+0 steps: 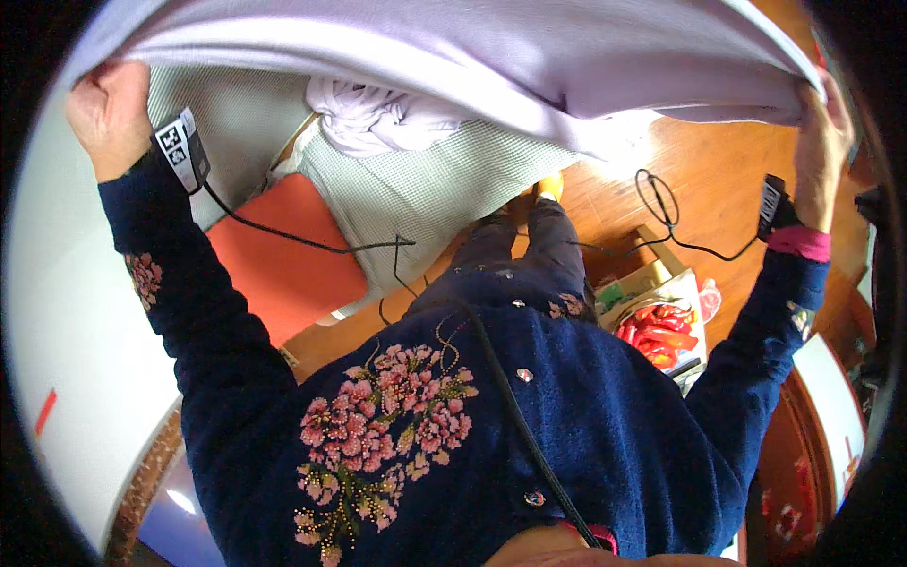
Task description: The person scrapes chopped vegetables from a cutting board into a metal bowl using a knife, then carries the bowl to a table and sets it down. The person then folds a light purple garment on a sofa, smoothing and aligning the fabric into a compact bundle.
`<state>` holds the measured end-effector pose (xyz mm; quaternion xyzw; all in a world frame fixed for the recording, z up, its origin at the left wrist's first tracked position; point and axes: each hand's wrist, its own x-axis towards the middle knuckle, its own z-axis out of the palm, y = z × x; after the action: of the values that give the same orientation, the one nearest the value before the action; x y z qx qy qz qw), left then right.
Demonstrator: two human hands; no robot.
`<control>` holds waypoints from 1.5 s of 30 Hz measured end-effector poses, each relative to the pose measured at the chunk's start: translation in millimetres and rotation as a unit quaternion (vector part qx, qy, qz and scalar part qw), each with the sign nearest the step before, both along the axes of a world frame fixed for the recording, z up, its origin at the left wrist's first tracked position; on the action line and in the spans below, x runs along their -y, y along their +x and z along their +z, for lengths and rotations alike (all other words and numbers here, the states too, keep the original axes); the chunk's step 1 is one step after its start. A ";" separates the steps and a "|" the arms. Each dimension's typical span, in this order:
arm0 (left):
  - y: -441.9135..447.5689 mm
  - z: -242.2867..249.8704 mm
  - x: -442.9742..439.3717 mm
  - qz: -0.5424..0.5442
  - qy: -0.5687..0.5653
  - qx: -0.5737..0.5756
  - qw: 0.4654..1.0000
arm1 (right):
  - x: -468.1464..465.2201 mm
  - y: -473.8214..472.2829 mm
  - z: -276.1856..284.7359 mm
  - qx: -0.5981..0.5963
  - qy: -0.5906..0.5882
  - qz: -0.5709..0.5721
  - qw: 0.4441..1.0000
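A pale lilac cloth (453, 49) is stretched wide between my two raised hands and hangs across the top of the view. At the upper left, my left hand (113, 113) grips one edge of it. My right hand (822, 149) pinches the other edge at the upper right. Each wrist carries a small black device with a cable. Below the cloth, a bunched pale cloth (382, 120) lies on a grey-green textured cover (411, 191).
An orange-red cushion (290, 255) lies left of my legs. On the right, red peppers (659, 333) sit in a container on the wooden floor (723, 191) side. Black cables (666, 220) hang from the wrist devices. A white surface (71, 305) is at the far left.
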<state>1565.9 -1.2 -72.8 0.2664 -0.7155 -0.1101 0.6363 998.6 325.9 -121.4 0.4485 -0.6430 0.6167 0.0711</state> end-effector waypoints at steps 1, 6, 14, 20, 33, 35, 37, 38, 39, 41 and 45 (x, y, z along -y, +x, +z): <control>12.2 -11.0 1.7 -0.035 0.037 -0.033 0.998 | 6.7 2.6 -10.1 -0.001 0.008 0.064 0.998; 79.2 -45.6 29.5 -0.121 0.257 -0.334 0.899 | 37.5 49.8 -33.3 0.025 0.123 0.153 0.980; 195.0 -170.7 5.4 -0.039 0.401 -0.287 0.869 | 79.2 164.1 -15.4 -0.063 0.221 0.308 0.923; 156.9 -283.8 -29.3 0.131 0.342 0.130 0.921 | 113.0 220.4 29.2 -0.007 0.230 0.395 0.889; -7.6 -393.9 -112.1 0.100 0.219 0.216 0.946 | 117.6 58.0 -67.1 -0.036 0.135 0.347 0.927; -8.6 -390.0 -102.6 0.070 0.354 0.180 0.915 | 120.0 59.4 -127.9 0.096 0.049 0.263 0.959; -5.6 -381.1 -96.2 0.050 0.395 0.187 0.898 | 106.9 43.8 -149.2 -0.036 0.111 0.339 0.933; -3.8 -376.0 -94.5 0.064 0.354 0.204 0.910 | 100.9 39.4 -153.1 -0.125 0.180 0.261 0.940; -5.2 -372.1 -92.1 0.038 0.277 0.194 0.940 | 97.4 36.3 -151.3 -0.102 0.190 0.281 0.935; -10.2 -367.8 -91.8 -0.017 0.281 0.172 0.944 | 79.9 37.9 -144.5 -0.043 0.215 0.289 0.932; -19.0 -371.1 -94.3 -0.009 0.359 0.144 0.922 | 59.3 60.3 -145.9 -0.009 0.212 0.310 0.927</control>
<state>1546.9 93.2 -443.9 0.4835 -0.7143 -0.3254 0.3873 1058.8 266.7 -267.3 0.6355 -0.5866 0.4537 -0.2148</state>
